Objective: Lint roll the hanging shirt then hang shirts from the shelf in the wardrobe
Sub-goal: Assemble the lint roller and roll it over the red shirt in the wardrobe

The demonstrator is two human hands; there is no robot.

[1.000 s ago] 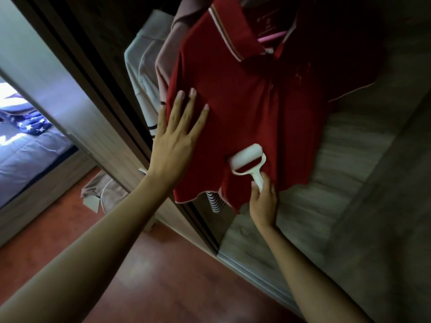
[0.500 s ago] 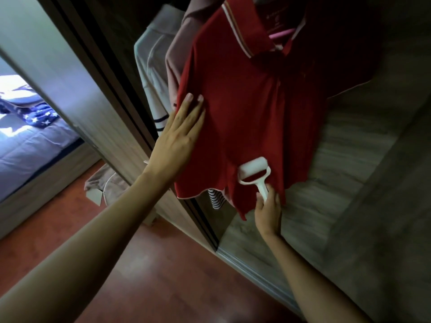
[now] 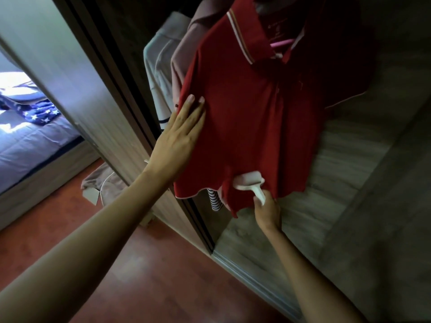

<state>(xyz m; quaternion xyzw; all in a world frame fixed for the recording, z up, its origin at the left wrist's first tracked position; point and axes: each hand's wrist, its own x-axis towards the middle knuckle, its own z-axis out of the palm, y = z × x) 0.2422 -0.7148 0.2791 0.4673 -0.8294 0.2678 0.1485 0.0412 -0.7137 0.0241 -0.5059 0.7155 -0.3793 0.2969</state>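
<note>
Shirt (image 3: 251, 127): red polo, hanging on a pink hanger (image 3: 281, 43) inside the open wardrobe, in front of a pale pink garment (image 3: 186, 52) and a cream one (image 3: 158, 64).

Your left hand (image 3: 179, 141) lies flat on the cloth near its left edge, fingers straight and close together, gripping nothing. Your right hand (image 3: 268, 210) is wrapped around the handle of the white lint roller (image 3: 250, 181). The roller head sits at the bottom hem, partly tucked behind a fold of red cloth.

Risks from here, judged only:
- Hem is bunched around the roller head. If you push on, the sticky sheet may catch the loose edge and drag or fold it instead of rolling clean.
- Cloth hangs free below your left hand, so the lower part has no backing. Pressure there may just push the shirt away.
- A hard downward tug could pull the shirt askew on the hanger. The hook and rail are out of view, so you cannot tell how secure it is.

Shirt appearance: deep red knit, collar edged with pale stripes, button placket down the front, thin light trim along the hem. Surface mostly smooth, with soft creases at the lower front. Lighting is dim; lint cannot be made out. A striped garment (image 3: 215, 199) shows just below the hem.
</note>
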